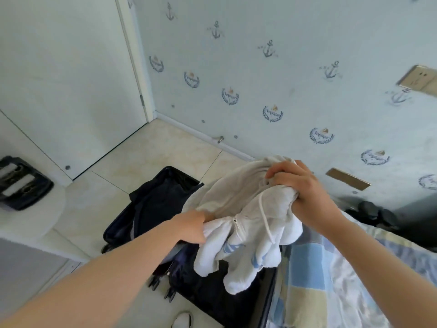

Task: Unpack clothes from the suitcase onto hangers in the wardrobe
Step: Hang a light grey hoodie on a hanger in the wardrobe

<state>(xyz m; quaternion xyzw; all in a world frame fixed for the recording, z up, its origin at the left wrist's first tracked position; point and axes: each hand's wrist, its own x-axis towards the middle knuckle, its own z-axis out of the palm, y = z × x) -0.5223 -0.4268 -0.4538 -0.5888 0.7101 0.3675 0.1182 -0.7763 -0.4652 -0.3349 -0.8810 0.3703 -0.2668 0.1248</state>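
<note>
Garment (248, 209): white/pale grey, light-blue stripes low on fabric, white drawstring (266, 221). Suitcase (151, 209): dark navy, near black. Wallpaper (260, 67): pale blue, grey-blue anchors plus laurel-wreath emblems. Floor tiles (151, 150): cream, faint marbling. Bedding (331, 280): checks in light blue, cream, white. Door (66, 67): white.

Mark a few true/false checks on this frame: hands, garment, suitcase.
1. The left hand and right hand both grip the white garment above the suitcase. True.
2. The suitcase is zipped closed. False: it lies open on the floor.
3. The garment has a zipper and a drawstring. True.
4. The garment already hangs on a hanger. False: no hanger is in view, and the hands hold it bunched.
</note>
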